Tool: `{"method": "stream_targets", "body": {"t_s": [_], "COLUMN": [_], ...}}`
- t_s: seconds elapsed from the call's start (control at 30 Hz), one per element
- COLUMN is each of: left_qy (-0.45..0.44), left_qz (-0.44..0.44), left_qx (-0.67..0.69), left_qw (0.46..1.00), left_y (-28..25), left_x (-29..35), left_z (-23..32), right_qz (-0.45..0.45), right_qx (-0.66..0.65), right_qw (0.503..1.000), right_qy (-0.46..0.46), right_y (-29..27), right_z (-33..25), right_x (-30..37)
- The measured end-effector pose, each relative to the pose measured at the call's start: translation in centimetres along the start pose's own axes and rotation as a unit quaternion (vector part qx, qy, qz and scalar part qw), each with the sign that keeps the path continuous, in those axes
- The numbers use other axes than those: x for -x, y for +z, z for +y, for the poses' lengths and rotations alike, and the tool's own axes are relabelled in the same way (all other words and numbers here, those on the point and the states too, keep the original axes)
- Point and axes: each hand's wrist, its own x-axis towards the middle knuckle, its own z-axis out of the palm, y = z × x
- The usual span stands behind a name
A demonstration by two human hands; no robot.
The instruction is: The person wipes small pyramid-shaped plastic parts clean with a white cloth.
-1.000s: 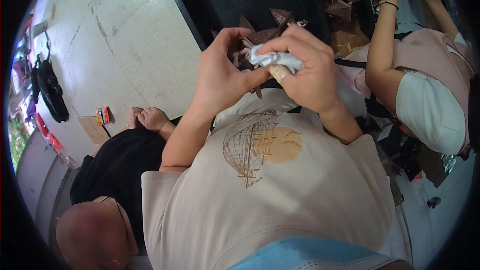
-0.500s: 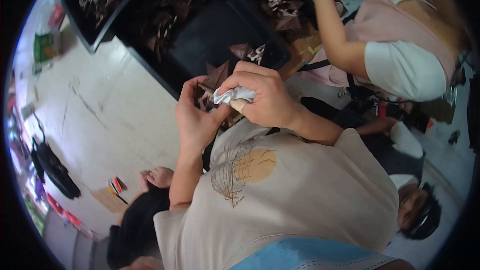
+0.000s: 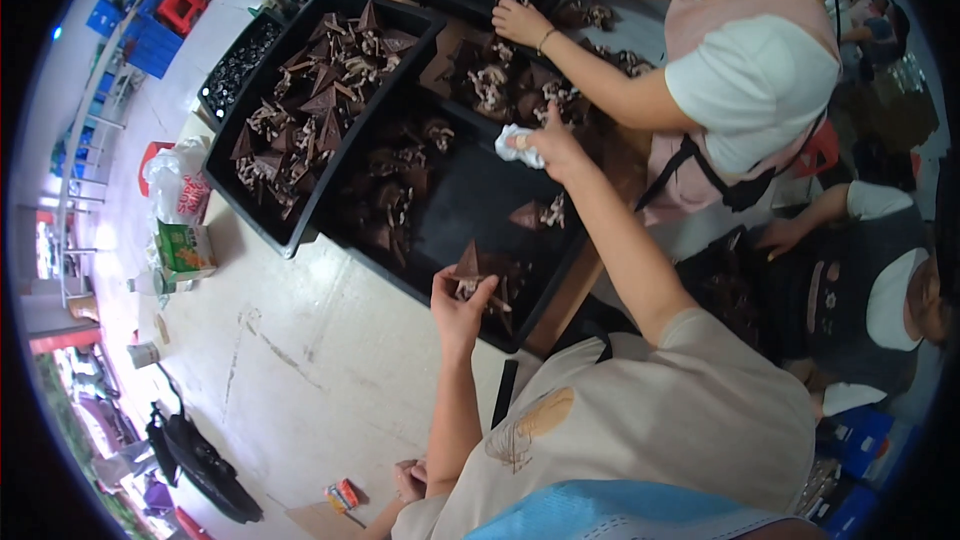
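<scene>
My left hand (image 3: 458, 314) is closed on a brown figurine with a pointed, pyramid-like top (image 3: 470, 262) and paler parts below, over the near corner of a black tray (image 3: 462, 202). Farther off, my right hand (image 3: 562, 152) stretches across the tray's far right side with a crumpled white cloth (image 3: 516, 147) gripped in its fingers. Beneath it, a similar brown piece (image 3: 532, 214) lies in the tray with its pale part to the right. More of these brown pieces (image 3: 392, 202) lie along the tray's left side.
To the left, a second black tray (image 3: 292, 240) is heaped with brown pieces. A co-worker's hands (image 3: 525, 22) work over trays at the back. A green box (image 3: 186, 250) and a plastic bag (image 3: 178, 180) stand on the pale table (image 3: 300, 340). Another person's hand (image 3: 410, 480) rests near me.
My hands were together at the figurine with the cloth against it. They have parted: the right has carried the cloth away to the far right, and the left keeps the figurine. The view has shifted.
</scene>
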Motion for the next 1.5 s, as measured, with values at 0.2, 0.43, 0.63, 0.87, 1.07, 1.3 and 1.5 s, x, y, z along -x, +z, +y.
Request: {"method": "stream_targets", "body": {"t_s": [0.2, 0.43, 0.63, 0.87, 1.07, 1.3, 1.5], "left_qy": [0.011, -0.003, 0.016, 0.025, 0.033, 0.053, 0.026], "left_qz": [0.026, 0.028, 0.008, -0.044, -0.075, -0.091, -0.071], "left_qx": [0.071, 0.166, 0.299, 0.563, 0.588, 0.572, 0.541], "left_qw": [0.997, 0.986, 0.954, 0.825, 0.805, 0.814, 0.838], "left_y": [-1.0, -2.8, -6.3, -12.4, -14.9, -16.8, -16.3], "left_x": [1.0, 5.5, 10.7, 12.7, 12.5, 12.0, 11.7], "left_z": [0.7, 1.6, 2.1, 2.1, 3.0, 4.3, 4.8], "right_qz": [-0.013, -0.005, -0.021, -0.014, -0.063, -0.006, -0.282], "right_qx": [-0.085, -0.053, -0.059, 0.007, 0.001, 0.030, 0.019], "right_qw": [0.996, 0.998, 0.998, 1.000, 0.997, 1.000, 0.939], "right_qy": [0.024, -0.015, 0.029, 0.013, 0.033, -0.005, -0.195], "right_y": [1.1, -0.1, -0.1, -0.1, -0.4, 4.4, 15.1], "right_z": [0.6, 1.1, 2.5, 2.3, 1.4, 1.0, -1.2], "right_x": [-0.2, -2.8, -4.0, -3.9, -4.7, 0.2, 20.8]}}
